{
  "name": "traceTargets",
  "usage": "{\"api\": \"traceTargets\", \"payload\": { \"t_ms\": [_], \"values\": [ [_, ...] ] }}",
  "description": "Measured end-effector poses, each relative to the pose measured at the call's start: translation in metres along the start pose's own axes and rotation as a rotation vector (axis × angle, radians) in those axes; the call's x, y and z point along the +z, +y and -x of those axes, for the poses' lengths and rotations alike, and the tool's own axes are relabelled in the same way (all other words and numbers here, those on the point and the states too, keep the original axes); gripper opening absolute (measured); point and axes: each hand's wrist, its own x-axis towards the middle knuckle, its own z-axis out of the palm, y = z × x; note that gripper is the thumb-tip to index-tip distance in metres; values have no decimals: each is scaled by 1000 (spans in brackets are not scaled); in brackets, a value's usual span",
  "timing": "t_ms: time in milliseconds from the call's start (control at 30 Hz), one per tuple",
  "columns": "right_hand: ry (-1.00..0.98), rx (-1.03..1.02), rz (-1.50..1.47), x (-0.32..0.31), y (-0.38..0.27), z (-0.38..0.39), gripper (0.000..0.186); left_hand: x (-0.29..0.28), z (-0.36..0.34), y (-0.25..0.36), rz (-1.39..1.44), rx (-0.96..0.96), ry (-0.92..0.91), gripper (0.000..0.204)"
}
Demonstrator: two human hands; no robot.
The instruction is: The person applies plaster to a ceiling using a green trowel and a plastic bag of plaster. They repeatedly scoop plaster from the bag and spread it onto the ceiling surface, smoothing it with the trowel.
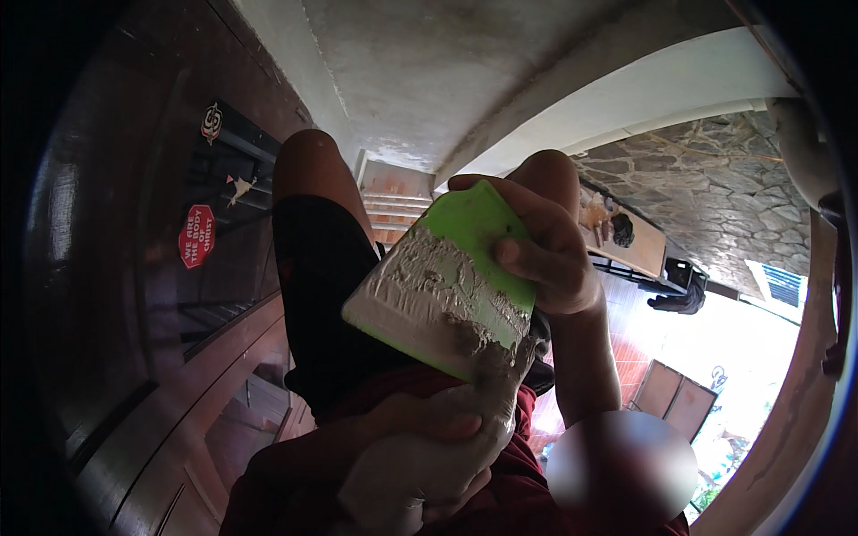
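My right hand (545,241) grips a green plastic scraper (447,277) by its upper corner, thumb across the face. Grey putty is smeared over the scraper's face and piled along its lower right edge. Below it, my left hand (420,429) is closed around a flat tool (402,478) fully coated in grey putty. The top of that tool touches the scraper's lower edge. Both hands sit close together in the middle of the view, above a dark red garment (518,482).
A dark wooden door (134,295) with glass panes and a red octagonal sticker (197,237) fills the left. A bare knee above black shorts (313,250) rises behind the scraper. Steps (393,201) lie beyond, a stone-clad surface (715,196) on the right, bright daylight at lower right.
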Motion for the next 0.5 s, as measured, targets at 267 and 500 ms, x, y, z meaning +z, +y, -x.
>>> {"api": "traceTargets", "payload": {
  "t_ms": [267, 500],
  "values": [
    [-74, -192, 62, -13, -9, 7, 59, 13, -1, 3, -75, -18, 131, 36],
    [-129, -57, -21, -13, -8, 0, 57, 41, 10, 10, -103, -115, 360, 33]
  ]
}}
